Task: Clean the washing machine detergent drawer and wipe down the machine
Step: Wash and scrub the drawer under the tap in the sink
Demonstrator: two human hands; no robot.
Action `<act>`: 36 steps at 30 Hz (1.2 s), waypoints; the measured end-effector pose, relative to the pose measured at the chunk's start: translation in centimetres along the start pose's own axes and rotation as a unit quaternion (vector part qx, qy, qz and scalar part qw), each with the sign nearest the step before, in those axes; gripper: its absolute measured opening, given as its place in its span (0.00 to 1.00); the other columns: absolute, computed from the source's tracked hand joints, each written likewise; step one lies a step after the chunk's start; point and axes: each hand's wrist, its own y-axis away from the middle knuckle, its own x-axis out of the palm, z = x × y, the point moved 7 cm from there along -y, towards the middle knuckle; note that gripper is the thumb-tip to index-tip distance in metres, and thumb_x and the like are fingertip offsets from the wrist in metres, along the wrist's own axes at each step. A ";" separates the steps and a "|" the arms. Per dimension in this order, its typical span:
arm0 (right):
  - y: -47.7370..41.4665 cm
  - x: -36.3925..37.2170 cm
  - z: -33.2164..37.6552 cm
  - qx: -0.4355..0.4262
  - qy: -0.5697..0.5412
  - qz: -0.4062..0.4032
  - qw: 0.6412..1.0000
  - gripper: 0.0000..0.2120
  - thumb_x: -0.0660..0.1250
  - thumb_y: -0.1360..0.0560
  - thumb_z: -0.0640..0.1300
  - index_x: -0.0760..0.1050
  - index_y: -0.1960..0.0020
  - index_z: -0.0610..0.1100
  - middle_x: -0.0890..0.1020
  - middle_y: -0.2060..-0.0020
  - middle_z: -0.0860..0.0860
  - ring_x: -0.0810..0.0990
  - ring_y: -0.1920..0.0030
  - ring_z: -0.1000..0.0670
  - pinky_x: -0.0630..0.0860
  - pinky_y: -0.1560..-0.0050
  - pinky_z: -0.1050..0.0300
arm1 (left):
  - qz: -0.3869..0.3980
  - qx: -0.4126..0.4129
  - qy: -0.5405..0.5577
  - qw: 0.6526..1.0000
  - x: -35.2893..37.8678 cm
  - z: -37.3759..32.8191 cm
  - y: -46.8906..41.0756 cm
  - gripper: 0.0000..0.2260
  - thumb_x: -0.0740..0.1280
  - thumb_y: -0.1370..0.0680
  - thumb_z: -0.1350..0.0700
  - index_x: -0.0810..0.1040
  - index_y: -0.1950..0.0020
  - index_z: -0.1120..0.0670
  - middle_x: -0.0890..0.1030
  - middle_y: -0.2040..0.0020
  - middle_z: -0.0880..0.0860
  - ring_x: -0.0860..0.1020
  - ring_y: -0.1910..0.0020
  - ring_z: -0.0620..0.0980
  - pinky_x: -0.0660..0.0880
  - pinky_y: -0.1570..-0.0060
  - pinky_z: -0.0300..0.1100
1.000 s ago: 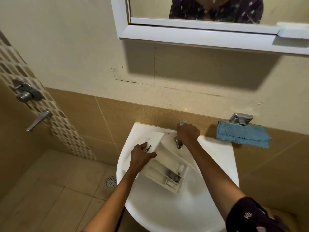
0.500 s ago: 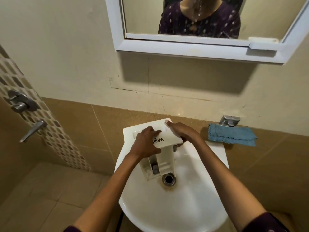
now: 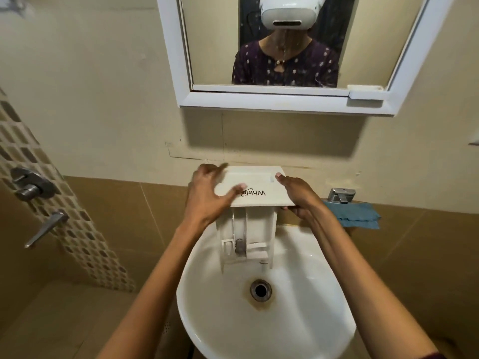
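Over the back edge of the white round ceramic washbasin (image 3: 259,332), a white plastic detergent drawer (image 3: 256,182) is held upright, lettered front panel uppermost. Its left end is gripped by the left hand (image 3: 207,198) and its right end by the right hand (image 3: 298,195). A blue cloth (image 3: 357,215) is laid on the tiled ledge beside the basin's right back corner.

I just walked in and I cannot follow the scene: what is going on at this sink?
A person holds a white detergent drawer over the sink with both hands. The left hand grips the left end of its front panel and the right hand grips the right end. The compartments point down into the sink. No running water can be seen. A blue cloth lies untouched on the ledge to the right.
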 end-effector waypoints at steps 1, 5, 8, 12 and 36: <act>0.2 -0.1 0.3 -0.003 -0.013 0.000 1.000 0.13 0.59 0.20 0.47 0.73 0.60 0.42 0.76 0.73 0.48 0.72 0.83 0.55 0.64 0.84 0.67 | -0.053 -0.034 0.019 0.998 -1.1 0.8 0.1 0.33 0.66 0.31 0.36 0.70 0.31 0.53 0.72 0.37 0.56 0.70 0.37 0.51 0.67 0.37 0.44; 0.8 0.0 1.4 -0.008 -0.021 0.001 1.000 0.13 0.59 0.20 0.48 0.74 0.59 0.42 0.76 0.74 0.48 0.72 0.83 0.54 0.64 0.84 0.66 | -0.008 -0.220 0.202 0.954 -1.0 4.2 -0.2 0.23 0.64 0.22 0.50 0.68 0.30 0.60 0.74 0.34 0.59 0.73 0.36 0.54 0.69 0.36 0.46; 1.1 0.1 2.0 -0.010 -0.010 0.000 1.000 0.12 0.59 0.20 0.50 0.74 0.57 0.44 0.76 0.68 0.47 0.73 0.78 0.52 0.65 0.82 0.66 | 0.026 -0.274 0.347 0.897 -0.3 3.7 -0.3 0.15 0.60 0.20 0.56 0.74 0.39 0.65 0.80 0.44 0.59 0.79 0.52 0.53 0.75 0.51 0.41; 1.8 0.2 3.2 -0.031 -0.015 0.000 0.999 0.12 0.59 0.20 0.50 0.73 0.56 0.44 0.77 0.66 0.47 0.73 0.74 0.51 0.64 0.83 0.66 | -0.012 -0.280 0.413 0.867 -0.9 2.0 -0.6 0.10 0.56 0.19 0.61 0.73 0.42 0.64 0.78 0.61 0.53 0.76 0.66 0.47 0.73 0.72 0.32; 1.8 0.8 -2.1 0.035 0.017 -0.027 0.999 0.12 0.57 0.19 0.49 0.72 0.44 0.41 0.77 0.66 0.49 0.75 0.69 0.51 0.66 0.81 0.67 | -0.010 -0.333 0.389 0.859 3.4 5.8 1.7 0.13 0.56 0.20 0.64 0.72 0.39 0.69 0.78 0.53 0.59 0.77 0.62 0.54 0.72 0.72 0.35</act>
